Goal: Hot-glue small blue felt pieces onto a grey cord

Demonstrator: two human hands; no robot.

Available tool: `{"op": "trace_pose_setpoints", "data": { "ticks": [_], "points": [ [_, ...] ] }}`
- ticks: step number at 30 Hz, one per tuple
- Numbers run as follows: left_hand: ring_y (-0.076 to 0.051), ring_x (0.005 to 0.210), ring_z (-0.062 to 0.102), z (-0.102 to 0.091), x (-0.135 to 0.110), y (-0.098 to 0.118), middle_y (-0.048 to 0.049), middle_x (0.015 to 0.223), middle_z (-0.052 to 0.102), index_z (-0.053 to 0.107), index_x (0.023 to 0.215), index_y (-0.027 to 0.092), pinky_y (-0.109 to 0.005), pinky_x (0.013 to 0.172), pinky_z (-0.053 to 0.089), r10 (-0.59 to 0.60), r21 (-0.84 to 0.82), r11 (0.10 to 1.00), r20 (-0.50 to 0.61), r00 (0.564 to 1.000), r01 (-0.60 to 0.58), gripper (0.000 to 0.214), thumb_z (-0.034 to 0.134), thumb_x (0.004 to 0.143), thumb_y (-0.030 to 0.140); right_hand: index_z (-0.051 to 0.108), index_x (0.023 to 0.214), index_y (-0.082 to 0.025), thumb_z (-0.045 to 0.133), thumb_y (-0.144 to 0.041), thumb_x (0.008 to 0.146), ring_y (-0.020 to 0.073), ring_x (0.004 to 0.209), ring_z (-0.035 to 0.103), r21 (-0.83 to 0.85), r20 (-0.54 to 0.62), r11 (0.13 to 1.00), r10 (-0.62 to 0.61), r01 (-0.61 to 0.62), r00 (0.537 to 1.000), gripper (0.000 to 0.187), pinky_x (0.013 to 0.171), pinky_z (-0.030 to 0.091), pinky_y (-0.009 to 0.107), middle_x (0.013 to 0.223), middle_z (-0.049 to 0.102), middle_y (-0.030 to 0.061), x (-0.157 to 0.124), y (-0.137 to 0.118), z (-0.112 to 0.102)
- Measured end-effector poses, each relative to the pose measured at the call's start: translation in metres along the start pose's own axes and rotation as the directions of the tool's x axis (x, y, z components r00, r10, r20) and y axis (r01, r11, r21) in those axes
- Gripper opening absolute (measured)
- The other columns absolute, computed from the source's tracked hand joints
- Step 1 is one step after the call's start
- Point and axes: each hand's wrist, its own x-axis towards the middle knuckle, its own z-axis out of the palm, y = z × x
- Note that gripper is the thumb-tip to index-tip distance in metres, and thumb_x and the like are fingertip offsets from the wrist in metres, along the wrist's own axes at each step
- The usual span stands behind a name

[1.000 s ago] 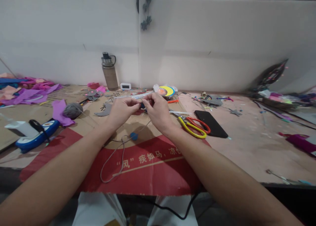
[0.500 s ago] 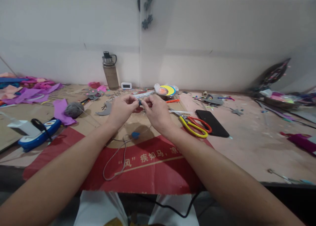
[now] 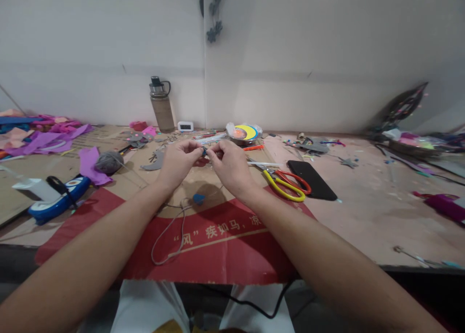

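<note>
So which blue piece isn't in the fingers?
The lower blue piece, beside the looped cord. The upper blue piece is pinched where the left hand and right hand meet.

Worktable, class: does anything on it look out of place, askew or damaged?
The black phone looks out of place on the craft-strewn table. The scissors beside it look odd: one handle is yellow, the other red, and the red one appears to overlap the phone's edge. No clear damage shows.

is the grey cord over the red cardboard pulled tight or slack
Slack there: the grey cord bends round in a wide, open loop over the red cardboard, instead of running straight.
</note>
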Motion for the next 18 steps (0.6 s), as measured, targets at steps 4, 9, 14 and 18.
{"op": "trace_pose_setpoints", "data": {
  "ticks": [4, 9, 14, 18],
  "points": [
    [-0.013, 0.057, 0.066, 0.0009, -0.0002, 0.0005, -0.0006, 0.065, 0.065, 0.062, 0.076, 0.013, -0.027, 0.062, 0.058, -0.01, -0.017, 1.0, -0.02, 1.0, 0.01, 0.013, 0.068, 0.071, 0.024, 0.059, 0.072, -0.018, 0.06, -0.024, 0.083, 0.0137, 0.067, 0.054, 0.064, -0.002, 0.997, 0.048, -0.048, 0.999, 0.013, 0.066, 0.039, 0.028, 0.074, 0.064, 0.0023, -0.0007, -0.0006, 0.0004],
    [-0.012, 0.053, 0.063, 0.0007, 0.0006, 0.0003, -0.0011, 0.061, 0.063, 0.061, 0.074, 0.014, -0.022, 0.051, 0.053, -0.023, -0.006, 1.0, -0.031, 0.999, 0.023, 0.011, 0.067, 0.072, 0.024, 0.059, 0.068, -0.018, 0.06, -0.025, 0.082, 0.0121, 0.063, 0.053, 0.119, 0.023, 0.988, 0.098, -0.1, 0.995, 0.016, 0.064, 0.038, 0.027, 0.068, 0.063, 0.0005, -0.0006, -0.0017, 0.0012],
    [-0.009, 0.046, 0.054, -0.0013, 0.0022, -0.003, -0.0003, 0.055, 0.059, 0.064, 0.074, 0.015, -0.018, 0.04, 0.037, 0.007, 0.033, 0.999, -0.02, 1.0, -0.007, 0.011, 0.066, 0.073, 0.025, 0.057, 0.065, -0.018, 0.06, -0.028, 0.081, 0.011, 0.06, 0.049, 0.14, 0.023, 0.981, 0.136, -0.137, 0.99, 0.02, 0.062, 0.036, 0.026, 0.064, 0.06, -0.0012, 0.0014, -0.0002, 0.0017],
    [-0.007, 0.044, 0.048, -0.0002, 0.0008, -0.0017, 0.0012, 0.052, 0.055, 0.063, 0.071, 0.016, -0.018, 0.04, 0.033, -0.042, -0.041, 0.998, 0.022, 0.999, 0.043, 0.01, 0.066, 0.071, 0.025, 0.055, 0.063, -0.018, 0.06, -0.028, 0.08, 0.0105, 0.058, 0.047, 0.169, 0.028, 0.971, 0.166, -0.168, 0.986, 0.021, 0.061, 0.035, 0.027, 0.061, 0.057, -0.0024, 0.0024, 0.0012, 0.0008]
  ]
}}
